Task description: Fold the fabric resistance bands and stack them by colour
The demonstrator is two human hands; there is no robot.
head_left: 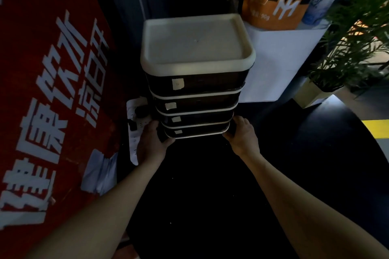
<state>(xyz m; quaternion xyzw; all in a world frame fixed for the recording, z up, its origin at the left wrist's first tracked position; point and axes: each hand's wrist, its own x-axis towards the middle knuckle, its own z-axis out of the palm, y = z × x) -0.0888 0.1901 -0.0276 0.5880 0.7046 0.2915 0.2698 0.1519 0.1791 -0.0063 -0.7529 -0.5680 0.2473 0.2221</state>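
Drawer tower (196, 82): upright, long axis vertical, on the dark floor at 12 o'clock.
Left grip (152, 140): fingers curled on the lowest drawer's 9 o'clock corner.
Right grip (242, 134): holds the 3 o'clock corner.
Nearer hand: neither, judged.
Resistance bands: none visible; perhaps inside.

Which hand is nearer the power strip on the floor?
Left. The left hand grips the drawer unit's bottom left corner, right beside the power strip. The right hand grips the opposite corner, across the unit.
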